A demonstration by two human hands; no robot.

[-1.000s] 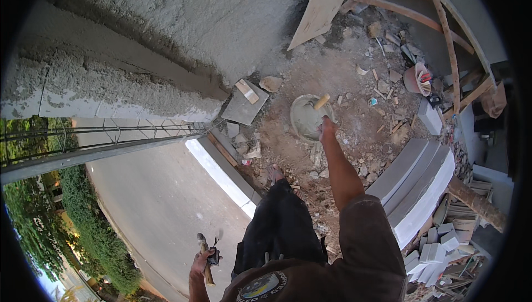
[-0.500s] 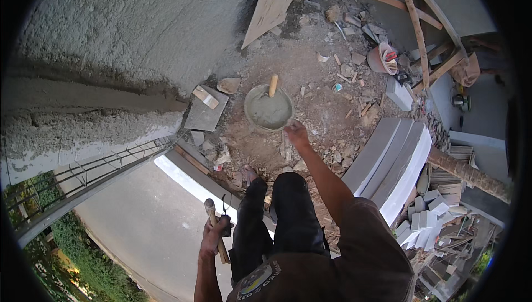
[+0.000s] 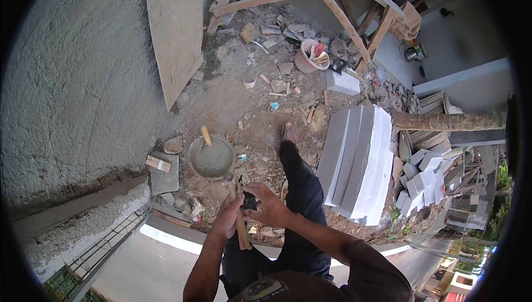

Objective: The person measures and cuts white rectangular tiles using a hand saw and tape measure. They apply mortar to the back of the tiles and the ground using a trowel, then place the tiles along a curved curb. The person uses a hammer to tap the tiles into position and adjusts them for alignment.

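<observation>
My left hand [image 3: 227, 216] is closed round a wooden-handled hammer [image 3: 241, 230], its small greyish head pointing away from me. Beside it, my right hand [image 3: 271, 206] has its fingers on a small black box-like thing [image 3: 249, 201] with a thin strap; what kind it is I cannot make out. Both hands are close together above my legs. Just beyond them stands a round tub of wet grey mortar [image 3: 212, 160], with a wooden handle [image 3: 206, 136] sticking up at its far rim.
White-sided long blocks [image 3: 360, 163] lie stacked to the right, near a single block [image 3: 342, 82]. A pink bucket [image 3: 310, 58] holds tools at the far side. Timber props [image 3: 332, 11] and a leaning board [image 3: 176, 36] stand beyond. Rubble covers the ground; a rough wall [image 3: 72, 80] rises left.
My right hand has come back from beside the mortar tub to the black thing by my left hand. My view has turned right, and one foot has stepped forward to the right.
</observation>
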